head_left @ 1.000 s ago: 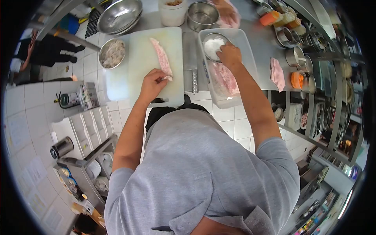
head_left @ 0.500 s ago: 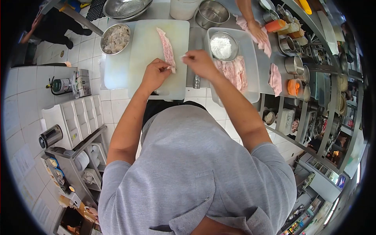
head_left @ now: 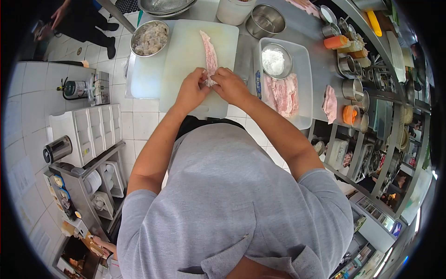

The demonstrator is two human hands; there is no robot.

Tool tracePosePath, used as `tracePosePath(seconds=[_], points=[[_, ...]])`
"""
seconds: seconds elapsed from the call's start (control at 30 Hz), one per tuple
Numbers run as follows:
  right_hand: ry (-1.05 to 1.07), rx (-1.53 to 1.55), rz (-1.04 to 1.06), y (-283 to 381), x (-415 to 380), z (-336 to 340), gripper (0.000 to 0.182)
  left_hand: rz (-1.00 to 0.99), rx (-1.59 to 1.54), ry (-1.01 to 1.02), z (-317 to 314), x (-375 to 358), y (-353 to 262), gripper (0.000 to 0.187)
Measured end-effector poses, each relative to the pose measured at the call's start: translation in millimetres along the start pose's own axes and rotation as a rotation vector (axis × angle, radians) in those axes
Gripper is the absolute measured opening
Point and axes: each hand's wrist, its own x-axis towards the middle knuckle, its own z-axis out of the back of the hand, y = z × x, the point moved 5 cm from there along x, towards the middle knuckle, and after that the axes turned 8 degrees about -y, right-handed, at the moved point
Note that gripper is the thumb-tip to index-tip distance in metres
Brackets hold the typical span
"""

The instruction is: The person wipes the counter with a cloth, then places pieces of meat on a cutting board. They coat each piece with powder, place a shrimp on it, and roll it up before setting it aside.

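Note:
A long pale-pink strip of raw meat (head_left: 210, 53) lies lengthwise on the whitish cutting board (head_left: 183, 51). Its near end is pinched between the closed fingers of my left hand (head_left: 191, 91). From the other side my right hand (head_left: 231, 87) grips the same end, fingers bent inward, close to the left fingertips. Between the fingers the meat looks bunched, and part of it is hidden. To the right, a clear plastic tub (head_left: 304, 56) holds more raw meat slices (head_left: 281, 95) and a metal bowl of white powder (head_left: 273, 62).
A metal bowl of pale, greyish raw pieces (head_left: 150, 38) stands at the board's left edge. Behind are a white bucket (head_left: 232, 11) and a metal pot (head_left: 265, 21). One meat piece (head_left: 330, 104) lies right of the tub. Another person (head_left: 88, 25) stands far left.
My right hand has come left from beside the board to the strip's near end. Another person's arm at the upper right has gone from view. The view has shifted slightly.

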Motion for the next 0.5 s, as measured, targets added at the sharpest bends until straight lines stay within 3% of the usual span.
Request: tracePosePath(seconds=[0.03, 0.1, 0.33, 0.5], points=[[-0.005, 0.000, -0.007, -1, 1, 3, 0.031, -0.003, 0.001, 0.008, -1, -3, 0, 0.041], [0.003, 0.053, 0.002, -4, 4, 5, 0.030, -0.377, 0.176, -0.093, -2, -11, -14, 0.040], [0.048, 0.243, -0.102, -20, 10, 4, 0.032, -0.300, 0.195, -0.063, -9, -2, 0, 0.030], [0.083, 0.132, -0.062, -21, 13, 2, 0.038, -0.069, 0.119, 0.084, -5, 13, 0, 0.029]])
